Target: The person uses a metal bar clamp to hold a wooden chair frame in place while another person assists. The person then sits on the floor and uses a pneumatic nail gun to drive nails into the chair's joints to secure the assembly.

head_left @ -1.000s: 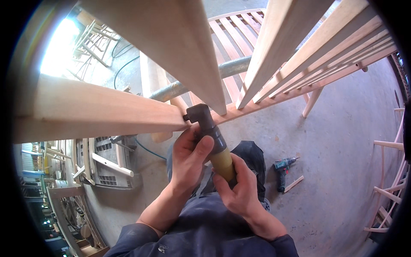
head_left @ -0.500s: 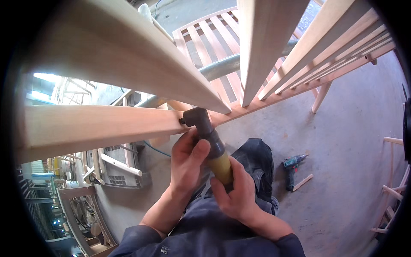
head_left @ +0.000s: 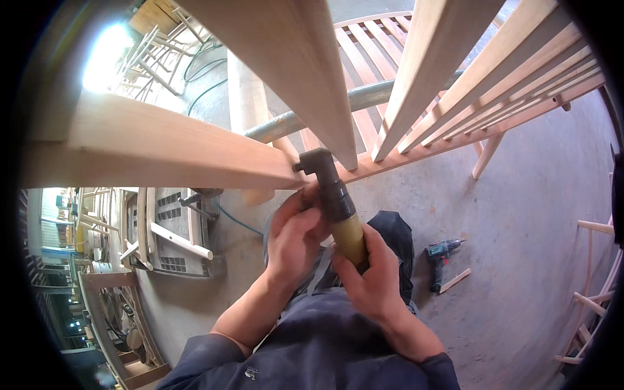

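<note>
A right-angle power tool (head_left: pixel 349 237), with a black head and a yellow-green body, stands slanted in front of me. My right hand (head_left: pixel 377 276) is wrapped round its lower body. Beside its black neck is my left hand (head_left: pixel 294 237), fingers curled in against the tool and the wood; some fingertips are hidden behind it. The small tip on the tool's head meets the end of a thick pale wooden rail (head_left: pixel 188 143), close to where that joins a long reddish wooden rail (head_left: pixel 416 153).
Wooden slats (head_left: pixel 416 84) rise from the long rail toward me. Beyond them a grey pipe (head_left: pixel 370 95) crosses a slatted wooden piece (head_left: pixel 351 49). On the concrete floor lie a cordless drill (head_left: pixel 439 260) and a wood strip (head_left: pixel 455 281). Chair frames (head_left: pixel 588 302) stand at right; a grey crate (head_left: pixel 172 260) at left.
The tool and both hands have shifted right, and the tool's head sits a little higher. My left thumb has moved off the neck's front. The view has shifted, so the wooden parts appear displaced.
</note>
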Demonstrator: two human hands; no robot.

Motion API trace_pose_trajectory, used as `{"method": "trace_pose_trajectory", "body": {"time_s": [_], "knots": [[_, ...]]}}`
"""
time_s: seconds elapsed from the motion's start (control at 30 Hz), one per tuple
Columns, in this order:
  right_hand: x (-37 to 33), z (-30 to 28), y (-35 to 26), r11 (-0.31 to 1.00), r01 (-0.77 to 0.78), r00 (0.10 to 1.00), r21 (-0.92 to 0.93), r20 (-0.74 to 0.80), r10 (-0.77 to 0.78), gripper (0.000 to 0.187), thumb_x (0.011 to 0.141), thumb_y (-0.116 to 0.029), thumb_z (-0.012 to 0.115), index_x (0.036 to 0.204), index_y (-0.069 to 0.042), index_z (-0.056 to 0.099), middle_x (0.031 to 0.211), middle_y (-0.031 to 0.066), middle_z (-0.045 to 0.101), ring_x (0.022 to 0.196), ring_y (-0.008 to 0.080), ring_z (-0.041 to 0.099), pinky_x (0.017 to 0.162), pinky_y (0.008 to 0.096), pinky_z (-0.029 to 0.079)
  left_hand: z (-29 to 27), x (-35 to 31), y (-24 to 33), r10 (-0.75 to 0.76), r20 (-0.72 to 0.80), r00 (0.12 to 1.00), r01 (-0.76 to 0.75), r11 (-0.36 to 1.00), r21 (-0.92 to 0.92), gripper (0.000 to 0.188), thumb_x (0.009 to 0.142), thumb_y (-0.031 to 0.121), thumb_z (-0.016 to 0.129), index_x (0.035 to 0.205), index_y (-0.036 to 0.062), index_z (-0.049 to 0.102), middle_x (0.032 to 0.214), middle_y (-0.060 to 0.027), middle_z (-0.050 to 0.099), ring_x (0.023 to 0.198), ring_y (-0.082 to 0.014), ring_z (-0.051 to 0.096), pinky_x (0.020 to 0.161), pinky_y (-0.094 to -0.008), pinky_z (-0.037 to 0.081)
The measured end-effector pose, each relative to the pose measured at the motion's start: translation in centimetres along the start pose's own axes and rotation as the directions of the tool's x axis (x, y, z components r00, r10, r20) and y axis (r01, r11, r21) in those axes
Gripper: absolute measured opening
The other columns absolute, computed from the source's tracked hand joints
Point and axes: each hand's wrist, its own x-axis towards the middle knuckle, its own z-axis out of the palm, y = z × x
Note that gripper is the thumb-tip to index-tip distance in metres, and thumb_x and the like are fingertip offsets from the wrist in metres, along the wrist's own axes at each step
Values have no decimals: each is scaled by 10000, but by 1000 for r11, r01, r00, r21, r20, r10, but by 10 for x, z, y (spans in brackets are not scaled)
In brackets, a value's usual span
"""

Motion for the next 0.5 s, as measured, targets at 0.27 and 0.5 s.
{"method": "trace_pose_trajectory", "body": {"time_s": [0.27, 0.5], "knots": [[-14, -15, 26, 1000, -12, 997, 18, -72, 14, 458, 848, -71, 740, 1272, 8, 589, 1014, 166, 704, 918, 262, 704, 835, 351, 539, -17, -8, -15, 122, 7, 992, -114, 901, 418, 383, 1088, 208, 496, 1363, -50, 565, 1026, -96, 672, 917, -168, 652, 861, -304, 512], [-31, -46, 60, 996, -74, 982, 53, -170, 82, 433, 852, -78, 724, 1254, 18, 597, 986, 120, 721, 889, 188, 702, 827, 317, 542, 4, -6, -18, 121, -100, 988, -70, 911, 406, 348, 1090, 250, 503, 1227, -39, 640, 1008, -127, 729, 873, -182, 681, 825, -308, 519]]}}
